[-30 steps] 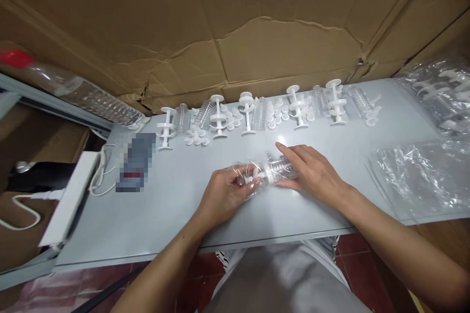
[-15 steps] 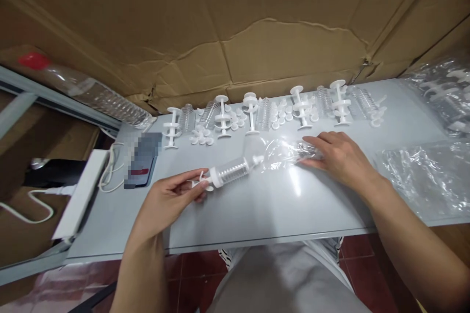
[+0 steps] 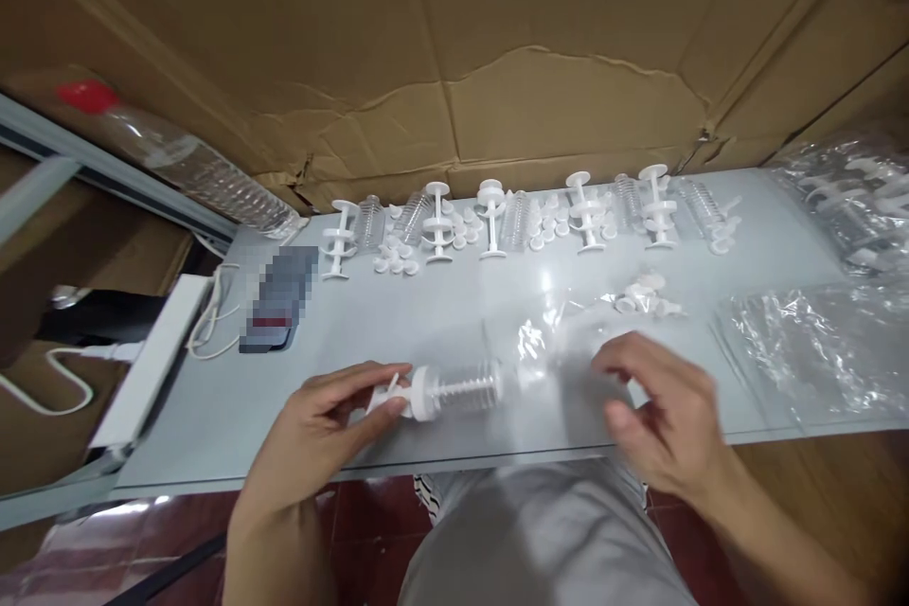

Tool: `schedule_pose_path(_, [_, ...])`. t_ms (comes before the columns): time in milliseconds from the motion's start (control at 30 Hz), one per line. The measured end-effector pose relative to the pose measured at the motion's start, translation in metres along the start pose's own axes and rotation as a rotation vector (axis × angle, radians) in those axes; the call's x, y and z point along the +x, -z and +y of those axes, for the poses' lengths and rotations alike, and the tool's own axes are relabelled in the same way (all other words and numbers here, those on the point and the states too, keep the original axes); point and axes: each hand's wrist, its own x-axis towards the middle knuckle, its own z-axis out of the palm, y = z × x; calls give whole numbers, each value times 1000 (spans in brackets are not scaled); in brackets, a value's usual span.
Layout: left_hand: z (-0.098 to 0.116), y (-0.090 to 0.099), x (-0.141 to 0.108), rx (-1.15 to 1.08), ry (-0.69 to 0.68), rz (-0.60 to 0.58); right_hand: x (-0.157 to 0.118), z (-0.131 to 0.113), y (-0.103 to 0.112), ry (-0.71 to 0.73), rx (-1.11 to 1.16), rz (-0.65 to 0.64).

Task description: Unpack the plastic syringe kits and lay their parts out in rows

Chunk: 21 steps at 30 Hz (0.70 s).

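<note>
My left hand pinches the white handle end of a large plastic syringe just above the table's front edge. It has a clear ribbed barrel and a white collar, and its barrel end points right. Nothing is held in my right hand, slightly blurred, with thumb and fingers apart. Left of and beyond that hand lies a clear plastic bag, close to the barrel's end; whether they touch I cannot tell. Small white parts lie beyond my right hand, at the bag's far right.
White plungers, ribbed clear barrels and small white caps line the back, before a cardboard wall. Flat clear bags and a filled bag lie right. A phone, water bottle and power strip are left.
My left hand has brought the syringe nearer the table's front edge. My right hand has let go of the clear bag and come back toward me; small white parts now show beyond it.
</note>
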Motion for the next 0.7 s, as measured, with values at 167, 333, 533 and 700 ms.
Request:
schedule_pose_path(167, [3,-20,-6,-37,-167,-162,-19,-22,-40,-425,299,-202])
schedule_pose_path(333, [-9,-9,-9,18,-74,-76,-9,-1,-42,-655,272,-193])
schedule_pose_path(533, [-16,3,-9,22,65,76,-1,29,-18,-805,93,-143])
schedule_pose_path(700, [-12,-7,-7,-69,-3,-17,-10,5,-6,-739,236,-257])
